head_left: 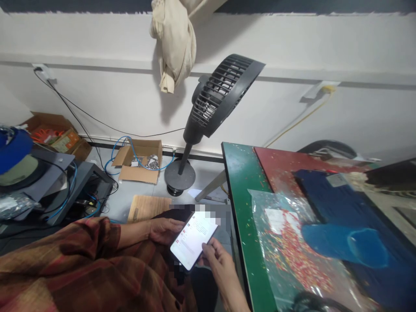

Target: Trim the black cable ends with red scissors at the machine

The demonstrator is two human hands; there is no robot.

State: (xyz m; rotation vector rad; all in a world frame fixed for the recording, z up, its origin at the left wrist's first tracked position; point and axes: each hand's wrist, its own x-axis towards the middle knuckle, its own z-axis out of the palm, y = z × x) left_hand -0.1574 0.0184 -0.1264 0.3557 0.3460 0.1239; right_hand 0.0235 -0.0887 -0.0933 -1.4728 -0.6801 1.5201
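A phone (194,239) with a lit white screen is held low over my lap, left of the green table. My right hand (218,261) grips its lower right edge, with the thumb lying along the side. My left hand (165,229), coming out of a brown plaid sleeve (81,260), curls against the phone's upper left edge and steadies it. The screen's contents are too small to read.
A green-edged table (242,208) at right carries a plastic bag of small red pieces (292,251) and blue cloth (344,247). A black standing fan (214,104), a cardboard box of metal parts (141,160) and a wooden board (147,207) are on the floor ahead. Black equipment with blue cables (65,186) stands at left.
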